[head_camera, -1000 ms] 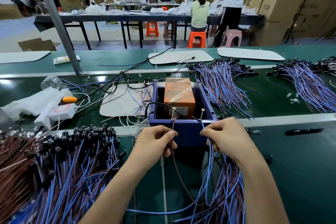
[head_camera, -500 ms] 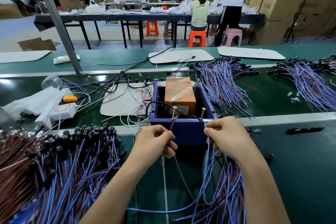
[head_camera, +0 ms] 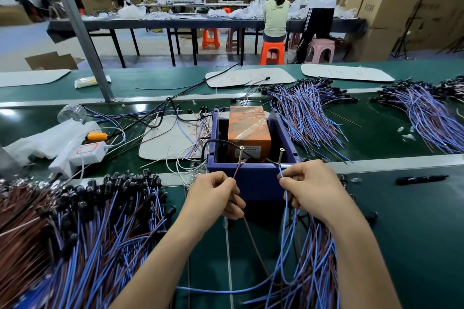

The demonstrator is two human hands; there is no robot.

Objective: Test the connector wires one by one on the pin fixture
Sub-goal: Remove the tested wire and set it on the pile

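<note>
A dark blue box (head_camera: 253, 178) serves as the pin fixture, with two upright screws, the left pin (head_camera: 241, 154) and the right pin (head_camera: 281, 155), at its near rim and an orange unit (head_camera: 248, 130) inside. My left hand (head_camera: 216, 194) pinches a brown wire (head_camera: 253, 233) whose tip reaches the base of the left pin. My right hand (head_camera: 311, 187) pinches a blue wire (head_camera: 282, 241) whose tip reaches the base of the right pin. Whether the tips touch the pins is too small to tell.
A big pile of blue and brown connector wires (head_camera: 82, 233) lies at the left, another bundle (head_camera: 316, 258) under my right wrist. More wire bundles (head_camera: 308, 113) lie behind the box. A white power strip (head_camera: 80, 153) and a black pen (head_camera: 421, 179) lie on the green bench.
Both hands have drawn back slightly from the box, keeping hold of the brown and blue wires; the wire tips stay near the two pins.
</note>
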